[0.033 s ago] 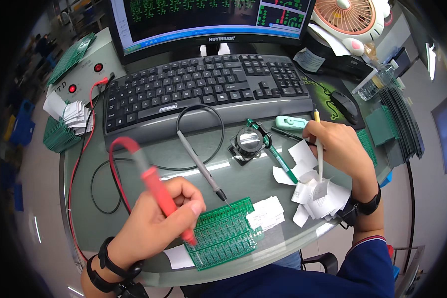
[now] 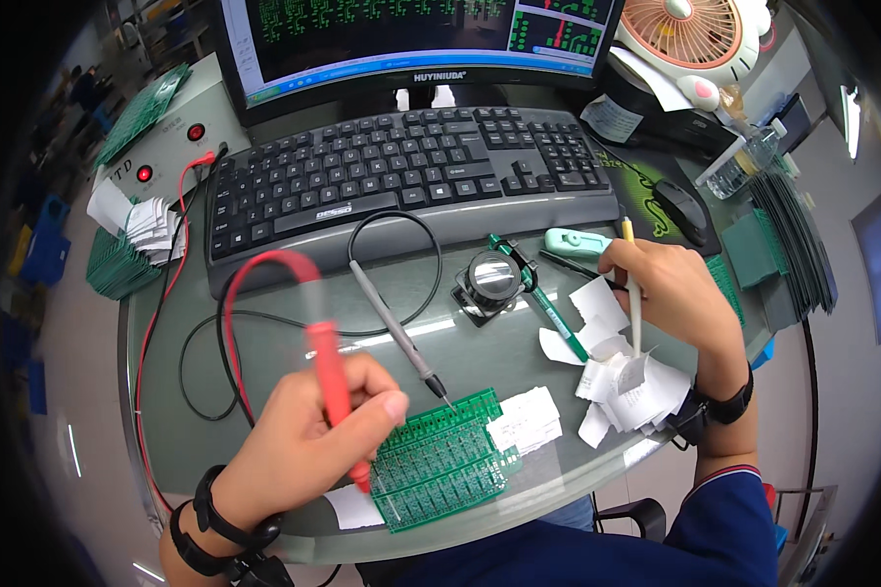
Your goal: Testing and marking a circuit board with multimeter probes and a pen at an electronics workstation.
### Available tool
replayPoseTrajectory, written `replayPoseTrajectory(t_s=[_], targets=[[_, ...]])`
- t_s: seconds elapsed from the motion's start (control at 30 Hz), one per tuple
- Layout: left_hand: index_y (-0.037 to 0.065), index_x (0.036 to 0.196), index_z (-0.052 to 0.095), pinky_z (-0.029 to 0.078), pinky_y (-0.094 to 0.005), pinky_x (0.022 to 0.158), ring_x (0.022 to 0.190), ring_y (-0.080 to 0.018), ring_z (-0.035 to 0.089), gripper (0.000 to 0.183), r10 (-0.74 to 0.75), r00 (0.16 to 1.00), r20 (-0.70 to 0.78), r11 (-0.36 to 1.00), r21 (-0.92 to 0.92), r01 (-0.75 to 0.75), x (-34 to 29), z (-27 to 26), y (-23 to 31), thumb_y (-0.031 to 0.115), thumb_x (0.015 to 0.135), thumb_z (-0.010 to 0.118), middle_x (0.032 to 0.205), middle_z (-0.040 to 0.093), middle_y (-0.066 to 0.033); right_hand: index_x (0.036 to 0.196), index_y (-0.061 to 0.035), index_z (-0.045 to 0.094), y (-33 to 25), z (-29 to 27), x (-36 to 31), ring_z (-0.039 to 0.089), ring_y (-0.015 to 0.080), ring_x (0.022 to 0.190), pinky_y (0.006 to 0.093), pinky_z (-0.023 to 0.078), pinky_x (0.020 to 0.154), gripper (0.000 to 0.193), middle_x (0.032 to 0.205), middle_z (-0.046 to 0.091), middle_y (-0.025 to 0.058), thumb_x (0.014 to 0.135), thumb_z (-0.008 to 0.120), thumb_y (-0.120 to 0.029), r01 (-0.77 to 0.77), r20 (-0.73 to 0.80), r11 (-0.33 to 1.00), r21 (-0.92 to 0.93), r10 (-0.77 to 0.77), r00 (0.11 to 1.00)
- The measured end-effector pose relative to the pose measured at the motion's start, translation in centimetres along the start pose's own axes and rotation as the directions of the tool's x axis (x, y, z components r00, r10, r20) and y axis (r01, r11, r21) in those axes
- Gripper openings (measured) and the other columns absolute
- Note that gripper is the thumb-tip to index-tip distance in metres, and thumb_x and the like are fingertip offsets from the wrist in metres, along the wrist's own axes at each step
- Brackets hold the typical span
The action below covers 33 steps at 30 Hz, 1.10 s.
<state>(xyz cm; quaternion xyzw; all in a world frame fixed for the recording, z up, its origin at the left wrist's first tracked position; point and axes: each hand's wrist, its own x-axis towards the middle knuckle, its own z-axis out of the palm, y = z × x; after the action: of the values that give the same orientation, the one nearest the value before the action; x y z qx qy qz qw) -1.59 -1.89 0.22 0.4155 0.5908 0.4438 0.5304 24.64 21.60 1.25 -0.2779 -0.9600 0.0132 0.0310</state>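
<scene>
Just beside left hand (image 2: 299,435), green circuit board (image 2: 438,465).

Left of the green, row-patterned circuit board (image 2: 436,479), my probe (image 2: 331,377) is red; right of the board, my slim tool (image 2: 635,318) is whitish, yellow-ended.

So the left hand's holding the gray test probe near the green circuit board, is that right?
Not quite: the head view shows the left hand holding the red test probe near the green circuit board. The gray test probe lies on the table, not in either hand.
</scene>
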Motion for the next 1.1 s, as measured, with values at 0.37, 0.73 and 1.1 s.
replayPoseTrajectory(t_s=[0.37,0.73,1.1], targets=[[0.002,0.057,0.064,0.042,-0.0399,0.046,0.042,-0.0323,0.053,0.057,0.118,0.991,-0.057,0.368,0.93,0.01,4.6,0.7,0.8,0.055,0.078,0.067,0.046,0.052,-0.0126,0.102,-0.006,0.059,1.0,-2.0,-0.6,0.057,0.0246,0.068,0.0354,0.046,0.064,0.037,0.077,0.057,0.0062,0.067,0.073,-0.005,0.037,0.021,0.948,0.318,-0.046,0.999],[0.008,0.086,0.046,0.04,-0.0241,0.048,0.048,-0.0067,0.041,0.016,-0.045,0.978,-0.206,0.985,-0.172,0.009,1.8,-1.8,0.8,0.018,0.085,0.059,0.067,0.046,0.0019,0.109,0.0004,0.055,1.0,-2.3,-1.2,0.053,0.0063,0.068,0.0206,0.045,0.06,0.035,0.086,0.055,0.0025,0.077,0.069,0.0,0.128,-0.258,0.763,0.634,0.052,0.965],[0.002,0.052,0.055,0.04,-0.0326,0.057,0.056,-0.0207,0.044,0.066,0.42,0.883,0.209,0.904,-0.181,-0.387,0.3,-0.7,0.0,0.041,0.097,0.026,0.073,0.049,-0.0095,0.092,0.0032,0.057,-10.7,-3.2,-0.1,0.066,0.0129,0.06,0.0226,0.051,0.051,0.022,0.076,0.067,0.0125,0.086,0.072,-0.012,-0.151,0.149,0.004,0.989,-0.155,0.977]])
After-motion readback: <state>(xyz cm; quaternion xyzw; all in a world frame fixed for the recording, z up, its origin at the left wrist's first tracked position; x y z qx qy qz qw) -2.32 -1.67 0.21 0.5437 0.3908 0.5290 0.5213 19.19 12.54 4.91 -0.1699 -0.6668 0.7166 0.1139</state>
